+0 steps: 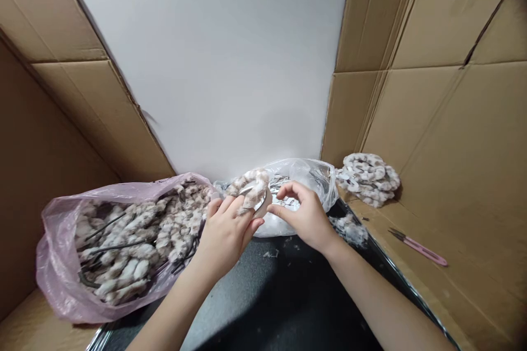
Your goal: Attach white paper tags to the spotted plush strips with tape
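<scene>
My left hand (228,233) is closed round a fluffy white-and-brown ring (258,181), held up above the black tabletop. A smooth, pale curved band (264,205) shows at the ring's lower right, beside the left fingertips; I cannot tell whether it is part of the ring. Just right of this band is my right hand (307,214), its thumb and index finger curved toward each other with a gap between the tips. Nothing shows in that gap. Behind both hands, a clear plastic bag (317,175) holds thin pieces too small to make out.
A pink plastic bag (57,230) on the left is full of fluffy strips and dark cords. Fluffy rings (368,178) are piled at the right, with pink-handled snips (420,247) nearer. Loose fluff (349,228) lies on the black tabletop (284,290). Cardboard walls (444,120) flank it.
</scene>
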`<action>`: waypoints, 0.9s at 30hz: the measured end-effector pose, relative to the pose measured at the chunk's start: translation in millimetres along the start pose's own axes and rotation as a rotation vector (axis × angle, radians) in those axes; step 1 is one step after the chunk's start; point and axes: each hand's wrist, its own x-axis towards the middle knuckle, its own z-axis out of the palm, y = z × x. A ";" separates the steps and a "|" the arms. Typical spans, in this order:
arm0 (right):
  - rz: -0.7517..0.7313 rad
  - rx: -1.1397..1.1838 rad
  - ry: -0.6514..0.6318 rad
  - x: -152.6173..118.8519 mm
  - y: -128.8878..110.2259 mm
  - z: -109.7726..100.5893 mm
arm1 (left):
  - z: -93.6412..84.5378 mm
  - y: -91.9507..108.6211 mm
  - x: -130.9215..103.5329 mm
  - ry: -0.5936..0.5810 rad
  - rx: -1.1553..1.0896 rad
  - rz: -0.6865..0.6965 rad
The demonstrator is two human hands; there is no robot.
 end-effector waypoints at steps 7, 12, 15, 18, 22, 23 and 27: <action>-0.043 0.057 0.066 -3.3 -0.1 1.8 | -0.9 2.2 0.5 -0.015 0.010 0.028; 0.054 0.109 0.051 -5.0 5.5 5.7 | 4.1 2.6 0.3 -0.030 0.024 0.056; 0.089 0.163 0.020 -3.2 6.9 5.6 | 5.4 2.0 0.6 -0.021 0.035 0.066; 0.089 0.160 0.043 -2.3 7.0 5.3 | 5.8 1.7 1.0 -0.029 0.028 0.060; 0.108 0.165 0.052 -3.1 6.6 6.0 | 6.3 1.3 1.1 -0.033 0.041 0.056; 0.116 0.180 0.044 -3.0 6.9 6.2 | 6.3 1.1 1.0 -0.033 0.047 0.059; 0.159 0.293 -0.026 0.6 11.5 4.8 | 5.3 0.6 0.9 -0.049 0.042 0.081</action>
